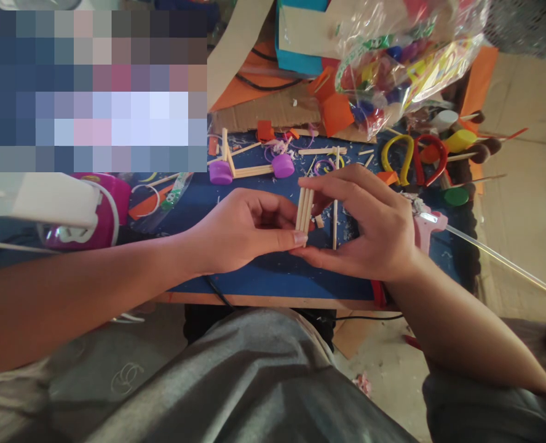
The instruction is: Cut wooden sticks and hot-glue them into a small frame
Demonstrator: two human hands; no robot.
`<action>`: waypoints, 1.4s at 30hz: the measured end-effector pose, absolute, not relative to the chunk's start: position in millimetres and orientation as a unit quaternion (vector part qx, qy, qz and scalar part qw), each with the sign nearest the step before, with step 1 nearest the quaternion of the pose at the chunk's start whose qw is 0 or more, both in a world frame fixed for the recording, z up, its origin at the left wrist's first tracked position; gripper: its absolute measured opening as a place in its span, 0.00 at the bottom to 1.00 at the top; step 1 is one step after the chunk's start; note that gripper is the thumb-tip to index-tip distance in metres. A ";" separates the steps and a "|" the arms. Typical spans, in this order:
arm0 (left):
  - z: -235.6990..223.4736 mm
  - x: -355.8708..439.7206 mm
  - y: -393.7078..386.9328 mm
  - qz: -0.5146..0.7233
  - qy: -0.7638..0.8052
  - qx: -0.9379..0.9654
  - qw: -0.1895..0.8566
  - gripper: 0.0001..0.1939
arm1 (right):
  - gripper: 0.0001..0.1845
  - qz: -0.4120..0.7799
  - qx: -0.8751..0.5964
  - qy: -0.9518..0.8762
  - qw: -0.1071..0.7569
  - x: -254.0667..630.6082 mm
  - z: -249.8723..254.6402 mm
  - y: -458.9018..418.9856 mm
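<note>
Between my two hands is a short bundle of wooden sticks (305, 212), side by side and nearly upright in view. My left hand (243, 231) pinches it low down, thumb across the front. At its top and bottom ends, the fingers and thumb of my right hand (369, 221) close on it. Behind them, a stick frame with purple bottle caps (253, 171) lies on the blue tabletop (264, 277). A longer loose stick (334, 221) shows behind my right hand. The pink glue gun (427, 224) with a clear glue stick is right of that hand.
Red and yellow scissor-like handles (419, 160) and colored caps (457, 195) lie at the right. A clear plastic bag (406, 67) of caps fills the back right. At left are a pink power strip (86, 231) and white adapter (54, 200). Scraps litter the table; the back left is pixelated.
</note>
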State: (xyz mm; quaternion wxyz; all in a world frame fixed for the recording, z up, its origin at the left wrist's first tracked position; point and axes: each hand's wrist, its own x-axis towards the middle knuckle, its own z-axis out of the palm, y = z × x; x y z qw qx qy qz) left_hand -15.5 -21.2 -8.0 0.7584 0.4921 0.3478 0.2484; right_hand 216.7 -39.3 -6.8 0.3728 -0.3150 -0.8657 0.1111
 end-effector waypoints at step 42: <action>-10.8 -12.6 -21.2 0.296 0.336 0.433 0.782 0.20 | 0.38 0.119 -0.296 -0.879 0.354 217.7 -11.5 -38.0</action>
